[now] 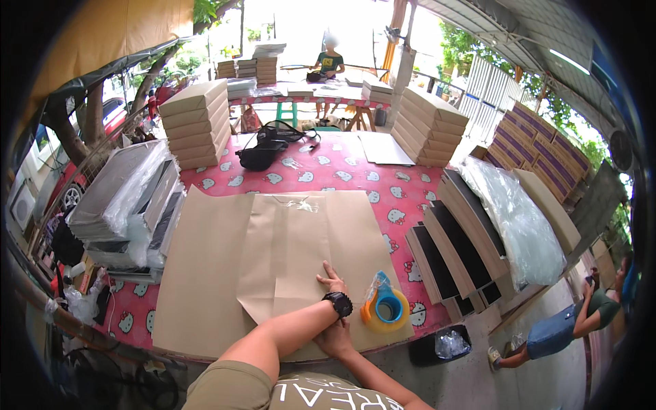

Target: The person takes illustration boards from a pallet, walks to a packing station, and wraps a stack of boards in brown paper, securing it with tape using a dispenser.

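Observation:
A large sheet of brown kraft paper (191, 273) lies across the near part of the table, with a creased panel (294, 239) folded over its middle. Shiny clear tape (301, 203) sits at that panel's far edge. My left hand (332, 280), with a black watch at the wrist, reaches across to the right and rests on the paper, fingers spread. Beneath its wrist is my right hand (333, 339), low over the paper's near part; its fingers are mostly hidden. Right of both hands, a blue and orange tape dispenser (387, 307) with a tape roll stands on the paper.
Plastic-wrapped panels (123, 198) are stacked at left, dark and wood-edged boards (454, 239) at right. Brown-wrapped stacks (195, 126) (430, 126) flank the far side; a black bag (263, 150) lies between. One person (330, 63) is at a far table, another (560, 328) stands right.

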Available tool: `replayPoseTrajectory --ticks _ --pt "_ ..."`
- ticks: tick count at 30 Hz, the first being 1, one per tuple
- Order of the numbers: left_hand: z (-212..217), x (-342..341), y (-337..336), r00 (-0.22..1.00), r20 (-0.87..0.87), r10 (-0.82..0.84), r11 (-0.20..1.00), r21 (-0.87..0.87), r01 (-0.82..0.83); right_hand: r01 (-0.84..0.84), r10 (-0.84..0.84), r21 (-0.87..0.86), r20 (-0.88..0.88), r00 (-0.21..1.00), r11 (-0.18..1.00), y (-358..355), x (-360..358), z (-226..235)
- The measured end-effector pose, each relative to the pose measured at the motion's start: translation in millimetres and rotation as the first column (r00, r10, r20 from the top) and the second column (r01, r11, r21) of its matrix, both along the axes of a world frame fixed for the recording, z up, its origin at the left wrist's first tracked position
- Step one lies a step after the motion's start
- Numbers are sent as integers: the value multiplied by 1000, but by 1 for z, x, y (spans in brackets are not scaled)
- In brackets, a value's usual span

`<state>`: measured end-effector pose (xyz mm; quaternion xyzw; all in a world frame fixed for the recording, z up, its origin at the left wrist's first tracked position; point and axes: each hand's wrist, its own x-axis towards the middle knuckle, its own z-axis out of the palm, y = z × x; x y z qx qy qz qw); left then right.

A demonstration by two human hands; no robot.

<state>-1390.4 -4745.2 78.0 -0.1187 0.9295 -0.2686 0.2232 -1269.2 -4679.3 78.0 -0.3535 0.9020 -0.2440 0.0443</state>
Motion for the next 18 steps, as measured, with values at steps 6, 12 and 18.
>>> replayPoseTrajectory --ticks 6,12,18 --pt "-23 1 -11 999 -13 35 991 -133 -37 -91 102 210 -40 994 974 -13 24 1" --pt "-10 7 -11 999 -3 53 993 -104 -53 -536 525 86 124 842 840 5 48 -1" --pt "39 24 -16 990 -32 -139 958 248 142 -35 168 -375 327 930 926 19 -14 -35"
